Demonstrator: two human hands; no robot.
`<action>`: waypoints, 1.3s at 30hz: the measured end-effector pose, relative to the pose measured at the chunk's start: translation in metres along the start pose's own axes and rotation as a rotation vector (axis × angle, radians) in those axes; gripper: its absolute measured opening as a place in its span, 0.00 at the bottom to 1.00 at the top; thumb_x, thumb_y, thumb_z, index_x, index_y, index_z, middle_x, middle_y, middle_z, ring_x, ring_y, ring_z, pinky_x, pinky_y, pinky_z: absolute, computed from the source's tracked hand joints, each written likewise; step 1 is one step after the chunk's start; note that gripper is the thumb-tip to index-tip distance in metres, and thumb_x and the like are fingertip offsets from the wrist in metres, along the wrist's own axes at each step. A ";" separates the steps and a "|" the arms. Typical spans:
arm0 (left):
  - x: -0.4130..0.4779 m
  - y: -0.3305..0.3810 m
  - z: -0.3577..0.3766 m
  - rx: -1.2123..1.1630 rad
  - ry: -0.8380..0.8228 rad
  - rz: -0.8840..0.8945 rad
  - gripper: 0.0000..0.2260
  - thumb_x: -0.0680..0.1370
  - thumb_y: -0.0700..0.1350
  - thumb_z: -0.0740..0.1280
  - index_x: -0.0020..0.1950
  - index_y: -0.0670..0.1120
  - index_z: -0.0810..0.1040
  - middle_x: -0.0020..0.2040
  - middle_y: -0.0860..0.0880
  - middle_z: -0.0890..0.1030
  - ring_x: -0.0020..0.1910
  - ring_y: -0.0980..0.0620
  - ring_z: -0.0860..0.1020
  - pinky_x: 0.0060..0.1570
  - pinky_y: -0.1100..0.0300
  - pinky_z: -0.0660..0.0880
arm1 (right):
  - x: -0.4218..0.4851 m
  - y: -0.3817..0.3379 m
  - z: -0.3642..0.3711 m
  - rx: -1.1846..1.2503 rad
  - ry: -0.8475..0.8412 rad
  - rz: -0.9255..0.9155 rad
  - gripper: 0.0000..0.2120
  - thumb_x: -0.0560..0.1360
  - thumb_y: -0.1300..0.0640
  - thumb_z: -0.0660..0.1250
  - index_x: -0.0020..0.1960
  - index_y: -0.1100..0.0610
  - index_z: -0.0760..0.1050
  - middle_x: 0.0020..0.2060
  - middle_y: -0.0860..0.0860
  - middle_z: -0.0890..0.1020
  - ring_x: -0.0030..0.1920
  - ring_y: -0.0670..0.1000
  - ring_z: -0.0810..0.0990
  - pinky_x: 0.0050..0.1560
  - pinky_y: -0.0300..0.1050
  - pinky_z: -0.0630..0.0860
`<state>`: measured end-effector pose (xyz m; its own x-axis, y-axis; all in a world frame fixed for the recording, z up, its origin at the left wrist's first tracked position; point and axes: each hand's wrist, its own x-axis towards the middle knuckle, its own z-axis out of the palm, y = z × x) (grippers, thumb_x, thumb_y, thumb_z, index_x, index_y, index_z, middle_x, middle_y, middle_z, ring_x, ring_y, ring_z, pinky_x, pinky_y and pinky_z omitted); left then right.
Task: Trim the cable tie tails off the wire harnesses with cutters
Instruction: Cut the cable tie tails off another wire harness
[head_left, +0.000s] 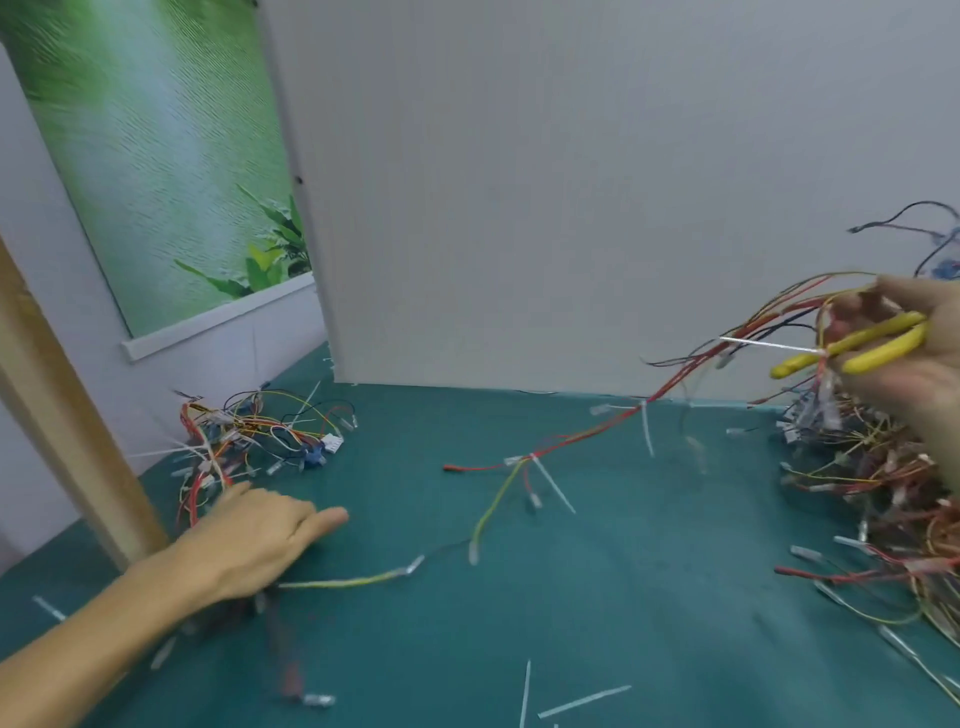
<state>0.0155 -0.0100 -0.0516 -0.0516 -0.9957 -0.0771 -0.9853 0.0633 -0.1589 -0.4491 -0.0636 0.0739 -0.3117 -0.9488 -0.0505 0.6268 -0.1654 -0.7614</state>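
My right hand (906, 353) is raised at the right edge and grips yellow-handled cutters (852, 345) together with one end of a wire harness (587, 436). The harness hangs from it down to the green mat, red and yellow wires trailing left. White cable tie tails stick out of it, one near the cutters (769, 345), one lower (647, 428) and one near the mat (556, 486). My left hand (254, 535) lies flat on the mat at the lower left, fingers straight, over dark wires.
A pile of harnesses (254, 441) lies at the back left, a larger heap (878, 488) at the right. Cut tie tails (584, 701) are scattered on the green mat (571, 597). A grey panel (545, 208) stands behind, a wooden post (62, 415) at left.
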 end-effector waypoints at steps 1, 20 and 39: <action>-0.005 -0.006 -0.003 0.122 -0.061 -0.045 0.25 0.78 0.66 0.43 0.39 0.52 0.71 0.43 0.53 0.80 0.53 0.53 0.78 0.62 0.53 0.65 | 0.003 0.000 -0.001 -0.023 0.015 0.003 0.12 0.80 0.56 0.58 0.38 0.53 0.67 0.27 0.45 0.74 0.26 0.41 0.75 0.33 0.36 0.70; 0.083 0.139 -0.116 -2.434 -0.164 -0.128 0.16 0.80 0.53 0.62 0.57 0.41 0.74 0.48 0.42 0.82 0.49 0.45 0.80 0.47 0.46 0.75 | -0.054 0.029 0.036 -0.116 -0.605 -0.026 0.06 0.70 0.64 0.64 0.42 0.53 0.71 0.36 0.50 0.80 0.34 0.49 0.79 0.37 0.40 0.76; 0.051 0.124 -0.005 -1.385 -0.167 -0.290 0.06 0.77 0.32 0.65 0.51 0.42 0.74 0.40 0.39 0.80 0.29 0.47 0.81 0.29 0.54 0.81 | -0.104 0.040 -0.039 -2.201 -0.444 -0.129 0.14 0.72 0.42 0.67 0.42 0.52 0.70 0.36 0.47 0.77 0.38 0.48 0.77 0.42 0.47 0.75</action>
<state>-0.1096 -0.0531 -0.0706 0.0998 -0.9362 -0.3370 -0.3239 -0.3509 0.8786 -0.4197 0.0387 0.0235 0.0539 -0.9941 -0.0941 -0.9965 -0.0476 -0.0689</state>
